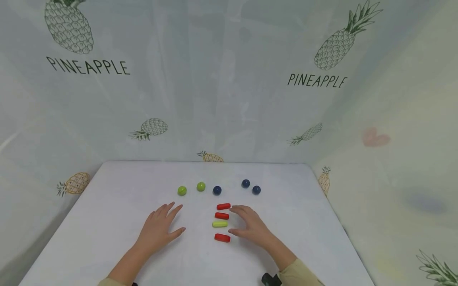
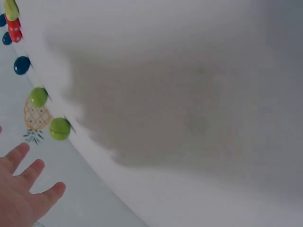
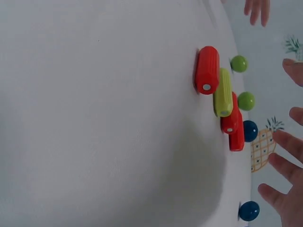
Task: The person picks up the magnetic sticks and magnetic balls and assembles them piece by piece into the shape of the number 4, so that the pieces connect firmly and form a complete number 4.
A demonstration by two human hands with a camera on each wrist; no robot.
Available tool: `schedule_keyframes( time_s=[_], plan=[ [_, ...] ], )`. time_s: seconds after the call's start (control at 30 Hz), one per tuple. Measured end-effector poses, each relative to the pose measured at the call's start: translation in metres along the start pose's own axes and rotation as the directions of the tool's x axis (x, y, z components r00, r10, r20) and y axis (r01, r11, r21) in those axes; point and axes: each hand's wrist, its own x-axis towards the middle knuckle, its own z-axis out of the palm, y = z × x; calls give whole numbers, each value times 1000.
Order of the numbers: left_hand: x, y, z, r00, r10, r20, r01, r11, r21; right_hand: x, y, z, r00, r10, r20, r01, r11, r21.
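Several short rods lie in a column at the middle of the table: a red rod (image 1: 223, 206), another red rod (image 1: 222, 215), a yellow-green rod (image 1: 220, 224) and a red rod (image 1: 222, 238) nearest the person. Just right of them the right hand (image 1: 252, 227) hovers with fingers spread, holding nothing. The left hand (image 1: 156, 230), also empty with spread fingers, is left of the rods. In the left wrist view the left hand (image 2: 23, 189) is at the lower left; in the right wrist view the right hand (image 3: 289, 165) is at the right edge.
Behind the rods are two green balls (image 1: 182, 190) (image 1: 201, 186) and three dark blue balls, one (image 1: 217, 190) near the middle and two (image 1: 245, 183) (image 1: 256, 190) farther right. A pineapple-printed cloth (image 1: 222, 99) hangs behind the white table (image 1: 125, 190).
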Motion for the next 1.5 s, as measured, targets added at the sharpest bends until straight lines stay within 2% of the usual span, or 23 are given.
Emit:
schedule_keyframes(
  time_s=[0.1,0.2,0.33,0.47,0.67,1.0,1.27,1.5],
  plan=[
    [4,7,4,1000,10,27,-10,1000,11,4,-3,4,1000,-15,24,15,1000,11],
    [8,15,7,997,-2,78,0,1000,16,8,-5,8,999,-34,39,33,999,14],
    [14,26,10,990,-27,140,25,1000,14,14,-8,14,998,-22,59,21,1000,18],
    [17,33,12,985,-36,169,37,999,-1,19,-11,20,998,5,68,-5,1000,3],
    [20,40,16,978,-21,205,24,1000,-12,23,-14,27,997,28,67,-27,1000,-10],
    [22,49,24,972,13,235,-7,1000,-27,33,-13,39,996,55,67,-52,997,-50],
    [19,49,27,975,36,219,-31,999,-30,39,-14,42,996,67,61,-63,996,-64],
    [18,48,28,974,26,225,-20,999,-31,43,-13,47,997,60,39,-56,994,-97]
  ],
)
